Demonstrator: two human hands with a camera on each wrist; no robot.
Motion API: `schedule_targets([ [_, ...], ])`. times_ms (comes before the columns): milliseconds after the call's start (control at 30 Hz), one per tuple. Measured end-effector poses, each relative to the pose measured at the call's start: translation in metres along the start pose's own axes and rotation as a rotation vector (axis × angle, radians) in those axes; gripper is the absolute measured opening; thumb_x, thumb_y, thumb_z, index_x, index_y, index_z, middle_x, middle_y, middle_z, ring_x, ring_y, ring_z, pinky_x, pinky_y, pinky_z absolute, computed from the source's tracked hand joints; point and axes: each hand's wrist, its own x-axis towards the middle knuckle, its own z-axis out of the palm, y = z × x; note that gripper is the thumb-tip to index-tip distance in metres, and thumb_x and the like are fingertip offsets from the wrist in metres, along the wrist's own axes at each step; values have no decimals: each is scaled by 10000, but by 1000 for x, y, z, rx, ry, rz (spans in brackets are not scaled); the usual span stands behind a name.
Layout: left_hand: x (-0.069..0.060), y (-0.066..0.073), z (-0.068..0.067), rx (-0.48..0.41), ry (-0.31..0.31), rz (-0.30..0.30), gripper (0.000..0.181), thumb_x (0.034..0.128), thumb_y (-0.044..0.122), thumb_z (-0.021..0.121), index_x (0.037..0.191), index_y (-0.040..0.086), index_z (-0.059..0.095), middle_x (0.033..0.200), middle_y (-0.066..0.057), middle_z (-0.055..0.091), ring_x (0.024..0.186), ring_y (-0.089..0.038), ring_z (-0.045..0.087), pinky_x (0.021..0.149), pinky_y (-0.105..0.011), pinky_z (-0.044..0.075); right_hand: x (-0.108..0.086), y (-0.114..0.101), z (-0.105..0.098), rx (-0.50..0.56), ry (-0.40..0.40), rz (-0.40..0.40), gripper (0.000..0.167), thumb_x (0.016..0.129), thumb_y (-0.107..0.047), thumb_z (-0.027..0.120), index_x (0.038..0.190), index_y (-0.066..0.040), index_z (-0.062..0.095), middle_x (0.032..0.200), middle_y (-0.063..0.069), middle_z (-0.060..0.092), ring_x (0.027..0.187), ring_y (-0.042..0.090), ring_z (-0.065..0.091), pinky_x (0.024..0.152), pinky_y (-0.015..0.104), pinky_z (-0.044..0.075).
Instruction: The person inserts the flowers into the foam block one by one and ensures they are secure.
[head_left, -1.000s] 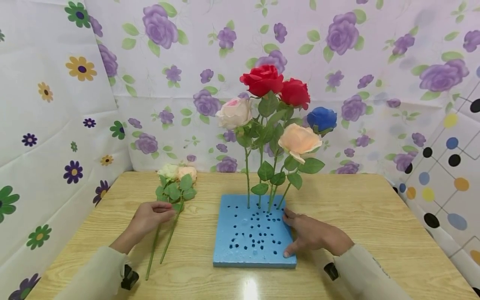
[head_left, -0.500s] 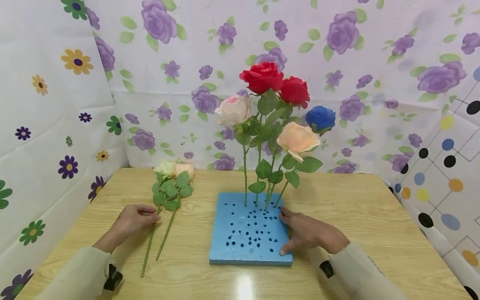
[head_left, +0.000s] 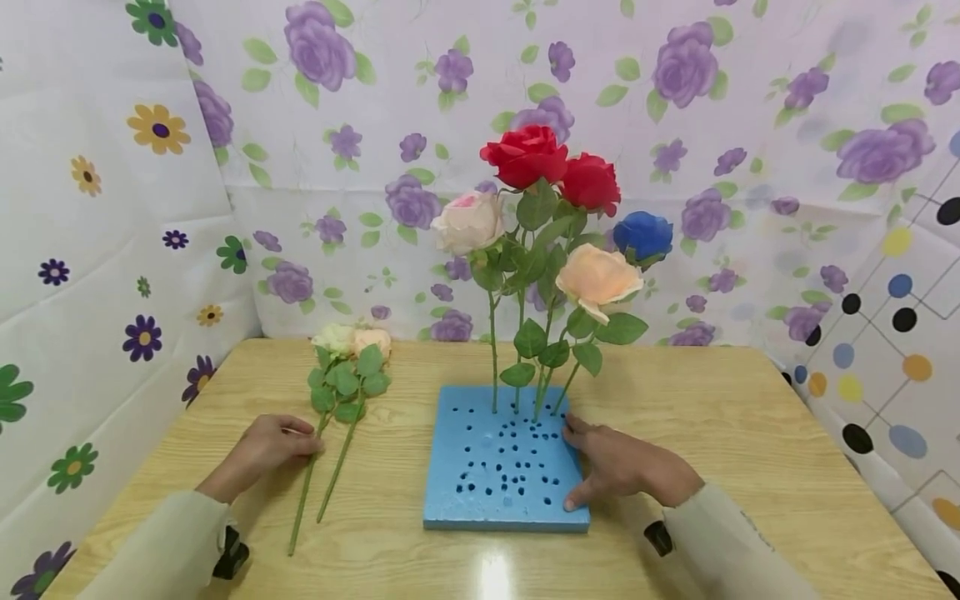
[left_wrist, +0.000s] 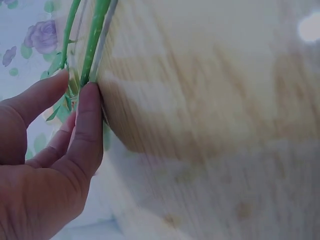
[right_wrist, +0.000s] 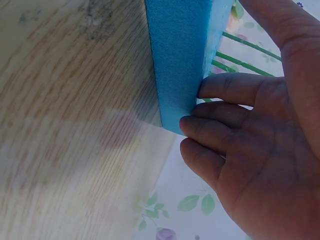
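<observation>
My left hand (head_left: 262, 450) is at the stem of a pale greenish-white rose (head_left: 335, 337) lying on the table. In the left wrist view, a fingertip meets a green stem (left_wrist: 95, 42), while the thumb stands apart from it. Beside it lies a peach rose (head_left: 371, 340). With thumb and fingers spread, my right hand (head_left: 633, 467) rests along the right edge of a blue foam block (head_left: 450, 492) full of holes. Standing in the block are two red roses (head_left: 523, 156), a pinkish-white rose (head_left: 468, 223), a blue rose (head_left: 643, 236) and another peach rose (head_left: 597, 279).
The block stands on a wood-grain table (head_left: 375, 550). A flower-printed cloth (head_left: 337, 250) rises behind the table's back edge, with more patterned cloth at both sides. The upright roses lean over the block's back right part.
My left hand has shifted left, from the peach rose's upper stem to the greenish-white rose's stem. My right hand stays at the block's edge. The view shifts slightly.
</observation>
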Motion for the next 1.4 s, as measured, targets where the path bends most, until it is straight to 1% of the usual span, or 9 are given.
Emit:
schedule_targets([
  [200,3,4,0,10,-9,-70,375,862,75,780,1109,-144,602,871,-110,698,725,-184,688,648,-336,610,0,1,-2,-3,2,1,1080,733,-512,859,1481,95,372,1597,286,188,1426,467,281,1137,544,338],
  [333,3,6,0,-18,-5,-114,291,848,38,780,1041,-114,623,861,-121,668,695,-168,669,618,-318,609,1,0,-2,8,1,13,1083,730,-510,859,1489,83,365,1606,273,169,1437,458,261,1149,535,323],
  [467,2,5,0,-42,-24,-118,276,864,5,751,1057,-139,616,892,-152,631,703,-158,655,623,-309,611,1,0,0,22,-9,17,1084,727,-511,857,1491,79,365,1609,269,165,1442,453,254,1153,532,317],
  [733,-1,6,-6,-86,-81,-59,297,938,24,667,1136,-190,614,952,-147,661,741,-147,652,655,-297,611,1,0,-1,15,-3,12,1082,730,-520,854,1493,73,367,1607,268,172,1434,459,267,1146,537,328],
  [867,-2,8,-8,-136,-93,-53,317,964,46,634,1167,-194,587,969,-142,660,768,-145,650,681,-290,611,1,1,-1,18,-1,10,1088,730,-524,851,1496,73,361,1608,270,167,1436,462,259,1150,543,317],
  [1033,-3,12,-9,-204,-102,-43,383,977,77,639,1230,-189,533,989,-143,650,795,-150,666,720,-299,614,1,1,0,24,1,9,1087,727,-517,857,1492,77,365,1606,271,173,1433,464,265,1148,546,319],
  [1133,-3,18,-10,-232,-112,-17,401,986,89,634,1250,-184,508,1028,-155,635,843,-162,670,759,-316,613,0,1,0,25,3,8,1080,726,-516,858,1487,79,375,1605,270,181,1431,465,273,1143,546,326],
  [1300,-4,34,-11,-259,-111,43,419,1002,85,610,1279,-190,458,1121,-183,586,934,-188,663,811,-319,604,-1,1,0,21,11,0,1083,725,-514,859,1483,89,374,1600,281,181,1429,469,272,1142,552,325],
  [1400,-4,44,-10,-274,-102,74,397,1002,87,613,1266,-173,470,1124,-160,572,941,-176,658,821,-317,602,-1,1,0,24,12,-7,1083,728,-511,858,1483,92,371,1600,284,178,1430,469,270,1140,554,325],
])
